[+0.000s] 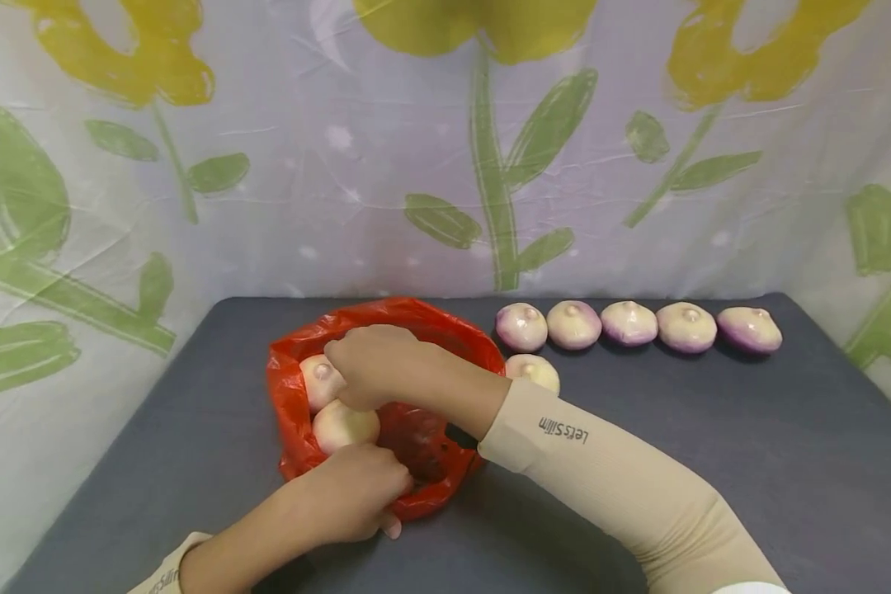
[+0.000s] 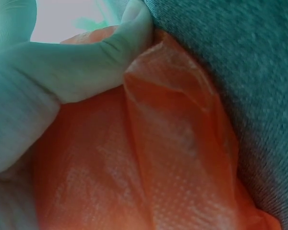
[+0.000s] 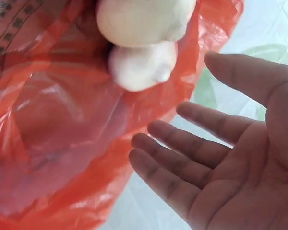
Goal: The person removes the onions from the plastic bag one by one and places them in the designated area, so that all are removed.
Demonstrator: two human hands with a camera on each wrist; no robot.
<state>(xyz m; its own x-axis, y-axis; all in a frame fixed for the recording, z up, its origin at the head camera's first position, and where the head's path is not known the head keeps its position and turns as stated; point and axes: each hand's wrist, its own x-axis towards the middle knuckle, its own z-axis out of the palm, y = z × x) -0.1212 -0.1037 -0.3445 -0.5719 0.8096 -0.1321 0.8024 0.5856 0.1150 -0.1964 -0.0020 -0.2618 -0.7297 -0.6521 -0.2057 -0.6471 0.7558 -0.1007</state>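
Note:
A red plastic bag point(image 1: 386, 312) lies with its mouth spread wide on the dark table. Two purple-and-white turnips sit inside at its left: a rear turnip point(image 1: 319, 381) and a nearer turnip point(image 1: 346, 426); both also show in the right wrist view. My left hand point(image 1: 349, 491) pinches the bag's near rim, with the thumb point(image 2: 127, 40) on the outside of the plastic. My right hand point(image 1: 382, 363) is over the bag's mouth beside the rear turnip. In the right wrist view its fingers point(image 3: 182, 148) are spread and hold nothing.
Several turnips stand in a row at the table's back right, among them a turnip point(image 1: 629, 322) in the middle. One more turnip point(image 1: 532, 373) sits just right of the bag, partly hidden by the right arm. A flower-printed curtain point(image 1: 327, 190) hangs behind the table point(image 1: 638, 429).

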